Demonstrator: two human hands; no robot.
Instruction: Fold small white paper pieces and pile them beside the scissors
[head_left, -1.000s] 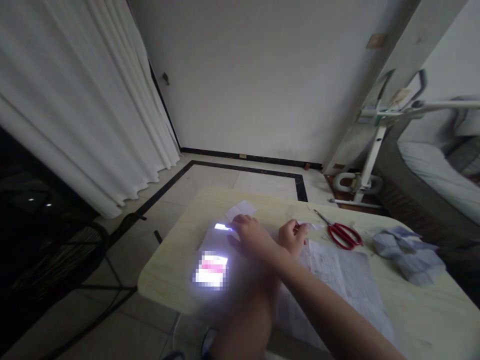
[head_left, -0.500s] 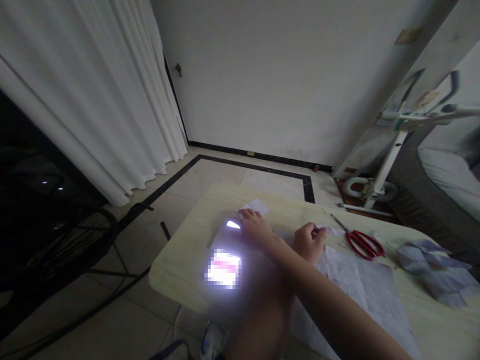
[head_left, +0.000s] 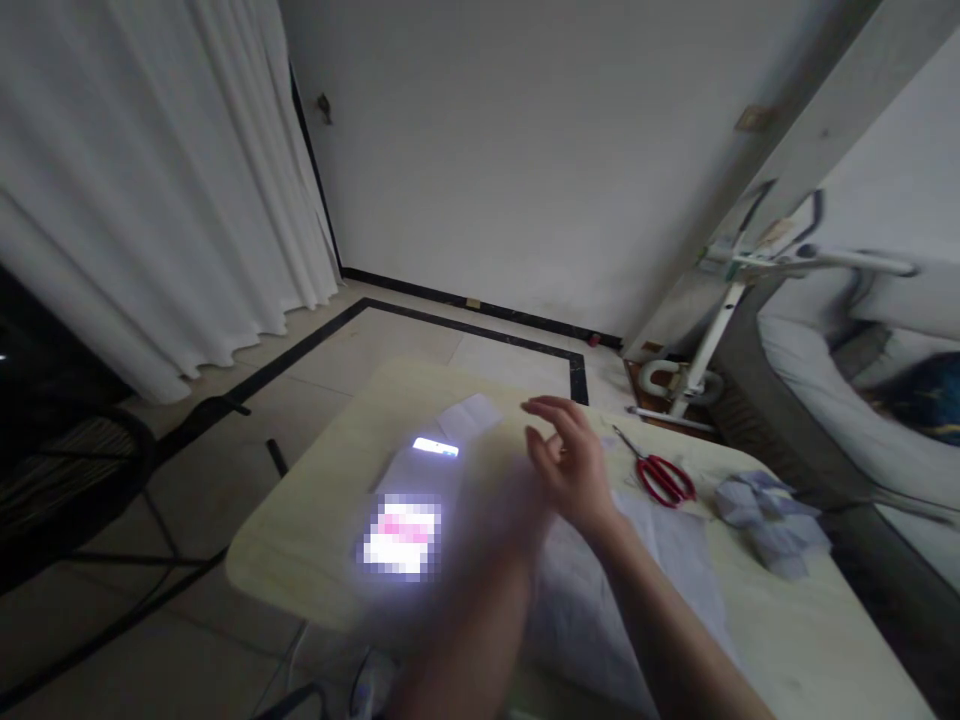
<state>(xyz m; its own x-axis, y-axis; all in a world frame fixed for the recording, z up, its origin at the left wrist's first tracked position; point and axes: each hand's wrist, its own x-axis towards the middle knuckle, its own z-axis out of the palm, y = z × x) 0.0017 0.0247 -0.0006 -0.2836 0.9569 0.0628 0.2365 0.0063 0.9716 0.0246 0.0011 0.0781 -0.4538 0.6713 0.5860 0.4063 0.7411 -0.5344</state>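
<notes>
My right hand [head_left: 570, 460] is raised over the middle of the table, its thumb and fingers apart with nothing visible between them. Partly behind it is my left hand [head_left: 534, 495], smeared by motion, so its fingers cannot be made out. To their left lies a phone [head_left: 416, 475] with a bright screen, part of it pixelated. A piece of white folded paper [head_left: 472, 415] rests just beyond the phone. Under and beside my forearms spreads a large pale sheet [head_left: 667, 560]. Red-handled scissors [head_left: 664, 482] lie right of my right hand.
A crumpled or folded grey-white piece [head_left: 772, 520] sits on the table's [head_left: 300, 550] right side. Beyond the table stand white exercise equipment [head_left: 709, 340] and a grey sofa [head_left: 795, 350]. A dark chair [head_left: 112, 460] is at the left, near the white curtain [head_left: 187, 200].
My right hand has left the phone and moved right, fingers now spread. My left hand has shifted left behind it. The view has turned rightward.
</notes>
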